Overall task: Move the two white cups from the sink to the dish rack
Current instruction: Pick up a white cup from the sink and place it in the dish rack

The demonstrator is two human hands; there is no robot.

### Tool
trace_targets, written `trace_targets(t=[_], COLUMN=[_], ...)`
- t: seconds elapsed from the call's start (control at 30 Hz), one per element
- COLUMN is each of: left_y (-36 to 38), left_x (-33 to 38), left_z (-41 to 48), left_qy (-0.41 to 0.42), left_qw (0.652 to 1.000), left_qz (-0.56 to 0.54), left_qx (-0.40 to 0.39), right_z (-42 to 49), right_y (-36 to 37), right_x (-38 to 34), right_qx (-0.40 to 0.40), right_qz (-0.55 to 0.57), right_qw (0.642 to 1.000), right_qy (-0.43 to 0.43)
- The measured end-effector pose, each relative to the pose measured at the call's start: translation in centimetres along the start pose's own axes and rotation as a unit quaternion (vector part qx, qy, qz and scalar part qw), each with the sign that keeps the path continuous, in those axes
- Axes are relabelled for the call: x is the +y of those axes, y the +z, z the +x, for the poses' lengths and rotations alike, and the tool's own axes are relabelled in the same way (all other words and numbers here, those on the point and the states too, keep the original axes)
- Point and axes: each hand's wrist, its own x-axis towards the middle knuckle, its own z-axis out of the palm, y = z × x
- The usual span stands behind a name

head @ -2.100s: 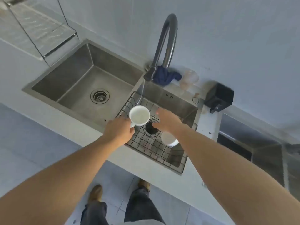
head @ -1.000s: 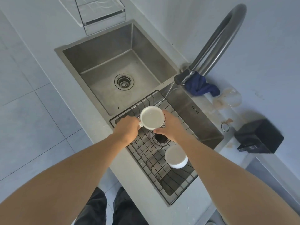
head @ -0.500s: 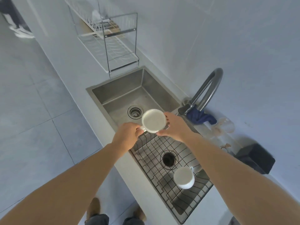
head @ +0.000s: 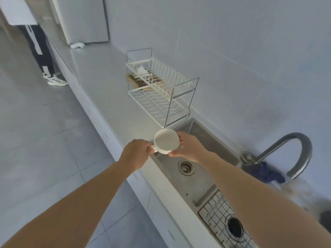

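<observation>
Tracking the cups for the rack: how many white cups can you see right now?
1: the white cup held between left hand and right hand. Another may sit hidden behind the right arm.

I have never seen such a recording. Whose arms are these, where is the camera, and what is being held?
No machine appears here: a person works with two bare hands. The single picture comes from a wide-angle camera worn on that person's head, looking forward and down, so the arms reach in from below. The left hand pinches the handle of a white cup; the right hand steadies its other side. The cup is held above the near corner of the sink. Beyond it, a wire dish rack stands on the counter. A faucet with a dark blue cloth is at right. Someone else's legs show top left.
</observation>
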Motion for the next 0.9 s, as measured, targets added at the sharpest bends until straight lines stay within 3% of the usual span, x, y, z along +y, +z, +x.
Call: trace_targets(t=[0.37,0.9], left_y=[-9.6,-9.0], left_x=[-12.2,-19.7], left_z=[9.0,31.7], left_qy=[-0.001,0.044], left_qw=[1.0,0.998], left_qz=[0.01,0.014], left_qx=[0.019,-0.036], right_z=[14.7,34.9], right_y=[4.0,6.5], right_x=[-9.7,-4.9], right_qx=[-0.005,0.065], right_qz=[0.009,0.144], right_qw=[1.0,0.981], right_qy=[0.004,0.109])
